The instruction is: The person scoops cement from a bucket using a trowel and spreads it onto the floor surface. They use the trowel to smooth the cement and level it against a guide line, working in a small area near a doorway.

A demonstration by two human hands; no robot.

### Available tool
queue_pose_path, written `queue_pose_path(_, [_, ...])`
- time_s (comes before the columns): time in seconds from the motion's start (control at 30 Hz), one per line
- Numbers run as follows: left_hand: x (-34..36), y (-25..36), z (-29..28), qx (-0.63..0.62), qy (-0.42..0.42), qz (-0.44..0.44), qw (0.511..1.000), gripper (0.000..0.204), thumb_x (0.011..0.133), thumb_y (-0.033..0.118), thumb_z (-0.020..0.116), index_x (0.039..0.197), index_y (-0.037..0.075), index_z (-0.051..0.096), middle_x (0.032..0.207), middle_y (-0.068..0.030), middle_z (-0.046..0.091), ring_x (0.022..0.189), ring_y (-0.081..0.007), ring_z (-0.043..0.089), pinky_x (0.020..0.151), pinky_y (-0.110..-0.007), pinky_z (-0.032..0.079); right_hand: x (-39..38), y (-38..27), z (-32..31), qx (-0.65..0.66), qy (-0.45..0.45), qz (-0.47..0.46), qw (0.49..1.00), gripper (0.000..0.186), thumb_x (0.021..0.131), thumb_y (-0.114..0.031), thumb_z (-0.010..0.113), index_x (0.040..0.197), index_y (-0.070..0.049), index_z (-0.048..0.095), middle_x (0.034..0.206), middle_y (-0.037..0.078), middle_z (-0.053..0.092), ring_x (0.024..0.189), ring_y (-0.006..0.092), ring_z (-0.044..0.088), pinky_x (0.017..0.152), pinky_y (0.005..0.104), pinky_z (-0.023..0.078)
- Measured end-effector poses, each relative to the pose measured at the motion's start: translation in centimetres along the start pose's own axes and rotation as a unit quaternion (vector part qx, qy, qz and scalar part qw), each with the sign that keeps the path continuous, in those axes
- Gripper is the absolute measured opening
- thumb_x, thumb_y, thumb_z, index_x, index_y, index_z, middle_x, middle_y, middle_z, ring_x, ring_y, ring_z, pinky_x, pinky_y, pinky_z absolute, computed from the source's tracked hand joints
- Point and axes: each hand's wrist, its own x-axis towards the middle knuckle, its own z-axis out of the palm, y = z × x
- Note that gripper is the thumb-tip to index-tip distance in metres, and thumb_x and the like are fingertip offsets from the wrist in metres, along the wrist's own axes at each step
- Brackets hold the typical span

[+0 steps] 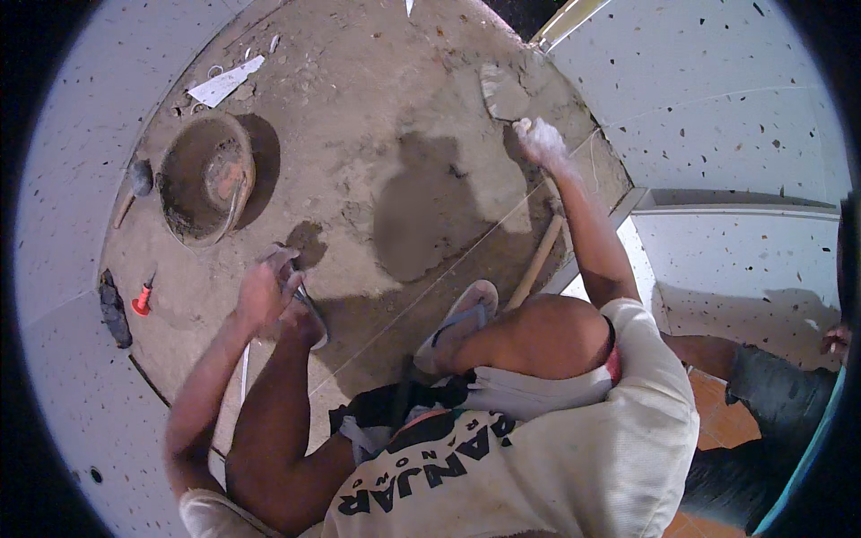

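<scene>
My right hand (pixel 542 143), coated in pale dust, is closed at the far right of the rough floor. It grips what looks like a trowel (pixel 504 93), its mortar-coloured blade lying against the ground; the handle is hidden in my fist. My left hand (pixel 263 291) is beside my left sandalled foot, fingers bent and blurred by motion, so I cannot make out whether it holds anything. A dark damp patch (pixel 305 242) lies just beyond it. Between my hands spreads the sandy mortar bed (pixel 341 117), with my shadow on it.
A mortar-stained basin (pixel 168 184) stands at left, beside a mallet (pixel 141 177). Nearby lie a red-handled tool (pixel 143 298), a dark lump (pixel 113 309) and a white shard (pixel 226 82). A taut string (pixel 430 286) crosses diagonally past a wooden-handled tool (pixel 537 262). Another person (pixel 776 394) is at right.
</scene>
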Motion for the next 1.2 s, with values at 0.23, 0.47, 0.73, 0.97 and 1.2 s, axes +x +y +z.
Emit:
queue_pose_path(0.23, [15.9,8.7,8.1,0.052,0.034,0.164,0.984,0.025,0.084,0.026,0.064,0.104,0.010,0.066,0.108,-0.0130,0.061,0.099,-0.0315,0.060,0.085,-0.042,0.049,-3.9,3.0,1.8,-0.020,-0.008,0.050,0.999,0.049,0.091,-0.045,0.044,0.107,0.000,0.056,0.099,0.027,0.064,0.096,0.0431,0.062,0.085,0.0508,0.048])
queue_pose_path(0.47, [25.3,14.2,18.8,0.164,0.097,0.242,0.951,0.014,0.082,0.013,0.054,0.088,0.007,0.065,0.101,-0.0103,0.056,0.102,-0.0273,0.055,0.080,-0.041,0.049,-3.6,3.7,0.2,0.005,-0.030,0.065,0.997,0.053,0.091,-0.047,0.046,0.110,0.001,0.056,0.104,0.027,0.063,0.102,0.0436,0.059,0.087,0.0504,0.047])
queue_pose_path(0.73, [27.3,13.9,20.2,0.224,0.022,0.277,0.934,0.021,0.085,0.020,0.055,0.091,0.003,0.065,0.108,-0.0140,0.055,0.102,-0.0317,0.055,0.083,-0.044,0.049,-4.1,4.2,1.1,0.089,-0.003,0.085,0.992,0.057,0.088,-0.052,0.049,0.113,-0.001,0.057,0.108,0.028,0.061,0.104,0.0435,0.058,0.089,0.0500,0.045])
queue_pose_path(0.97, [25.0,12.9,16.2,0.090,0.092,0.206,0.970,0.034,0.077,0.034,0.063,0.089,0.002,0.067,0.107,-0.0167,0.058,0.099,-0.0345,0.057,0.085,-0.048,0.048,-4.8,2.9,0.8,0.140,0.024,0.080,0.987,0.062,0.086,-0.054,0.054,0.116,0.000,0.057,0.109,0.027,0.062,0.105,0.0429,0.057,0.089,0.0469,0.044])
queue_pose_path(1.2, [18.6,6.7,0.3,0.109,0.093,0.000,0.990,0.032,0.078,0.032,0.066,0.096,0.006,0.067,0.108,-0.0164,0.060,0.103,-0.0329,0.057,0.086,-0.043,0.047,-6.2,0.8,0.7,0.156,0.015,0.009,0.988,0.057,0.085,-0.052,0.055,0.106,0.001,0.060,0.100,0.028,0.063,0.097,0.0452,0.059,0.083,0.0514,0.045])
